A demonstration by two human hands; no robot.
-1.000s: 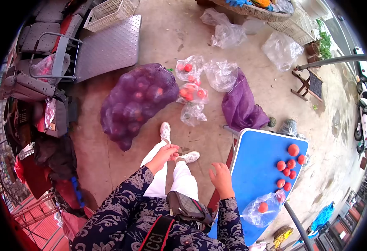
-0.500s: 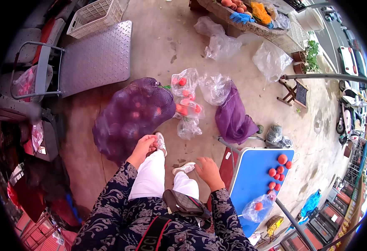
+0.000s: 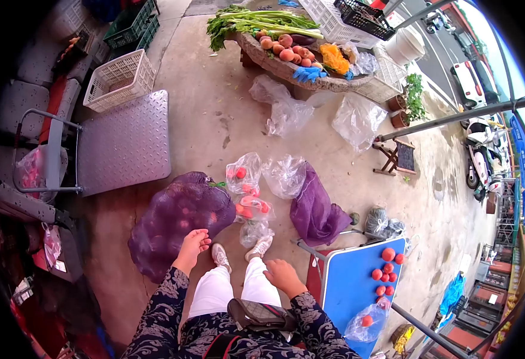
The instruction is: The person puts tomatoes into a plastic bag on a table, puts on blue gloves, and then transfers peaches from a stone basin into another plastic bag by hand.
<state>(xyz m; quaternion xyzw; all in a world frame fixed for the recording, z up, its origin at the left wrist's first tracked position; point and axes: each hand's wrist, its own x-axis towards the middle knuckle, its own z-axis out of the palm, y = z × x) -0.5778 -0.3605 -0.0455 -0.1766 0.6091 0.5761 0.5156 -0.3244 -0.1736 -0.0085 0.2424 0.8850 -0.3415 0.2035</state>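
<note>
Your left hand [image 3: 192,248] and right hand [image 3: 283,276] look empty and relaxed, the left near the purple sack [image 3: 179,218] on the floor; bumping the table [image 3: 343,281] could roll red fruits [image 3: 388,254] off its right edge.

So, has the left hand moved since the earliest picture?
Yes: judged against the large purple mesh sack, the left hand has come closer; in the view it now overlaps the sack's lower right edge.

Outdr mkt stall, as veg [image 3: 268,21], crates [image 3: 125,93] & scooters [image 3: 481,160] show.
</note>
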